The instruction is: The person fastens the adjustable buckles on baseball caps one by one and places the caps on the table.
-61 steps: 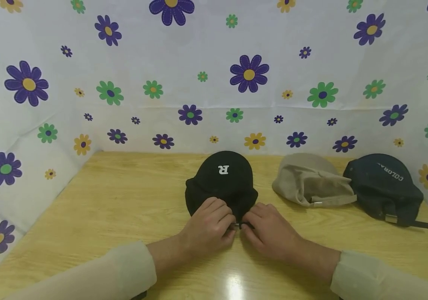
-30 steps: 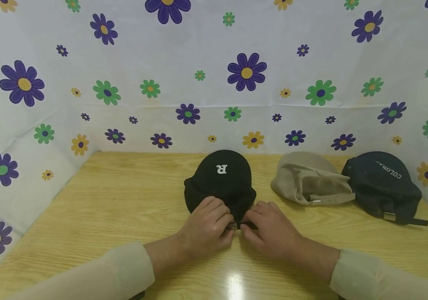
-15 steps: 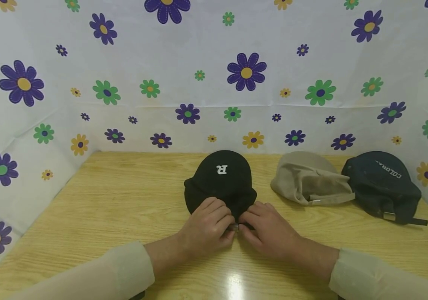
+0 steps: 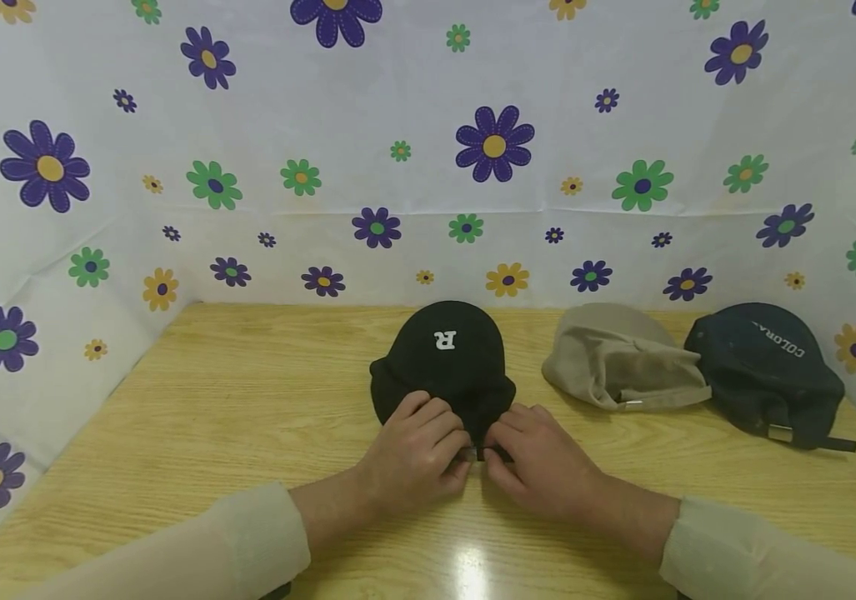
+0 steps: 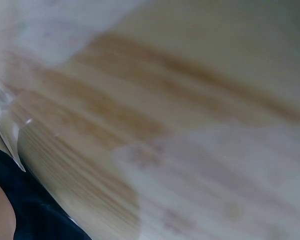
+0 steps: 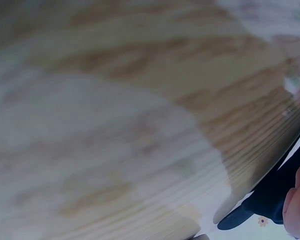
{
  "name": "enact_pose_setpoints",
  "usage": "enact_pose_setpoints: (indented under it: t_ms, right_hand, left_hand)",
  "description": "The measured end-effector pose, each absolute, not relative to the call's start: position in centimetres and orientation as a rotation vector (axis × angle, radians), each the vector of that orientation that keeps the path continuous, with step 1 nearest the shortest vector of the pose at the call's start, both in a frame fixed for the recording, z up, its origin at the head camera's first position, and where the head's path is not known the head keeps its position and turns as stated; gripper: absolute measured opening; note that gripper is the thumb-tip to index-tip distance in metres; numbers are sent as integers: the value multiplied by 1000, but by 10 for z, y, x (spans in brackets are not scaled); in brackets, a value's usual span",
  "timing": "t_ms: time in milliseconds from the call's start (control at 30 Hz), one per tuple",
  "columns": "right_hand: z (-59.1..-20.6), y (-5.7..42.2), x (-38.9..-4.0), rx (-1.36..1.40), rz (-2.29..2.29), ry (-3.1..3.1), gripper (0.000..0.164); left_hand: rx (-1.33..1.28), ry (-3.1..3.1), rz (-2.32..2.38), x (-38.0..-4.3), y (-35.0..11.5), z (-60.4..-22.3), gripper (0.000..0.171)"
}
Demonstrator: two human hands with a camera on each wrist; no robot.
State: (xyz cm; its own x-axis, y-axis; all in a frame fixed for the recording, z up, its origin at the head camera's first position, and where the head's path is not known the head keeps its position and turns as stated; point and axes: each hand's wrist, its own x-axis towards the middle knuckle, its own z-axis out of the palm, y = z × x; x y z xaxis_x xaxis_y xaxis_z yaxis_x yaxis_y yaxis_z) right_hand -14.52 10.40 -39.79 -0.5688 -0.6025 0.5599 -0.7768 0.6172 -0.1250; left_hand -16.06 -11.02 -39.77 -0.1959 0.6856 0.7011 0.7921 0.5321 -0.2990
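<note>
A black cap (image 4: 446, 367) with a white letter R lies on the table, its back strap toward the person. The left hand (image 4: 420, 450) pinches the strap end beside a small metal buckle (image 4: 472, 453), which shows partly past the fingertips. Close on the other side, the right hand (image 4: 543, 458) pinches the black strap. Fingers hide most of the strap and the cap's lower edge. In the left wrist view, dark cap fabric (image 5: 37, 210) fills the lower left corner. The right wrist view has fingertips (image 6: 296, 215) against dark fabric (image 6: 272, 197) at the lower right.
A beige cap (image 4: 585, 358) and a dark navy cap (image 4: 761, 367) with white lettering lie side by side to the right, both with buckled straps facing front. The wooden table (image 4: 247, 400) meets a flower-patterned cloth (image 4: 412, 100) behind and at the sides.
Both hands keep their hold on the cap's strap. Since half a second ago the right fingertips have shifted slightly right, and the gap by the buckle is a little wider.
</note>
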Motion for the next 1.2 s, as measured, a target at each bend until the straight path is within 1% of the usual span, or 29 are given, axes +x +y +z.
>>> enact_pose_setpoints:
  t_ms: [333,433,1000,1200]
  right_hand:
    - [-396,104,-145,1073,513,-2362,14]
    - [-397,105,-146,1074,515,-2355,14]
    - [-397,105,-146,1101,543,-2408,2]
    - [-399,105,-147,1147,554,-2396,2]
  left_hand:
    - [-1200,-1982,-141,-161,-111,-398,4]
    - [-1197,-1975,-148,-161,-111,-398,4]
    - [-1201,-1934,-165,-160,-110,-398,4]
    - [-1207,-1926,-162,-160,-110,-398,5]
